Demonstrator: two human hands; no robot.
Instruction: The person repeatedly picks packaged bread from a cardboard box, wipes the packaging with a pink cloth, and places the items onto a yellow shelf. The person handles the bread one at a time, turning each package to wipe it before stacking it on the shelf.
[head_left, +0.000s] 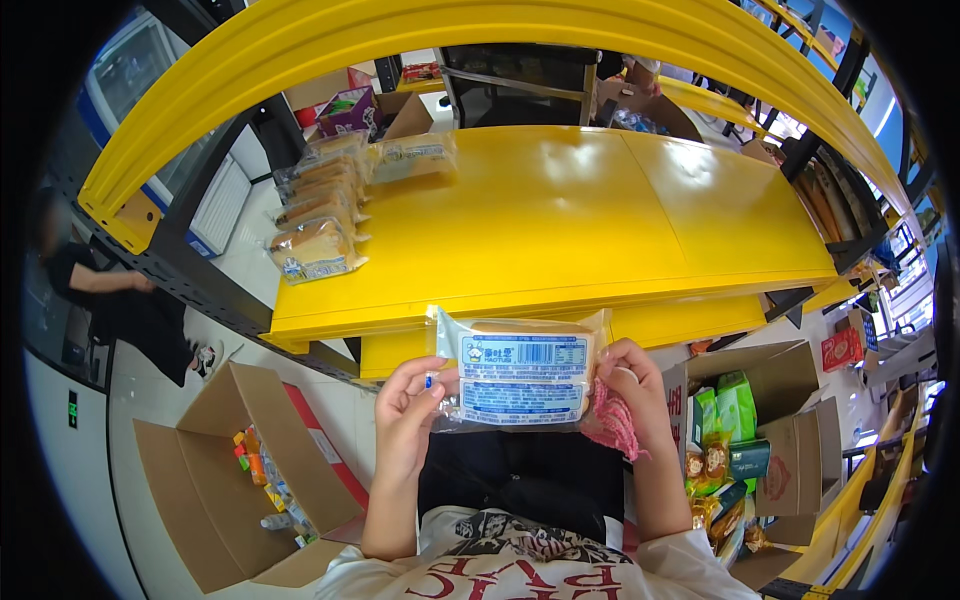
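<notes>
Between my two hands is a clear plastic packet of bread (523, 371), its printed back label turned up towards me. My left hand (409, 405) pinches the packet's left end between thumb and fingers. At the opposite end, my right hand (634, 382) grips the packet and also has a pink knitted cloth (616, 420) hanging from it. The packet is held just in front of the near edge of a yellow metal shelf (525, 240). On the shelf's left side stands a row of several similar bread packets (315, 251), with another packet (412, 157) behind to the right.
An open cardboard box (225, 517) with bottles and small packs stands at lower left. Another open box (799, 450) with bagged snacks is at right. A yellow beam (480, 19) arches overhead. A seated person (112, 285) is at far left. A chair (517, 90) stands behind the shelf.
</notes>
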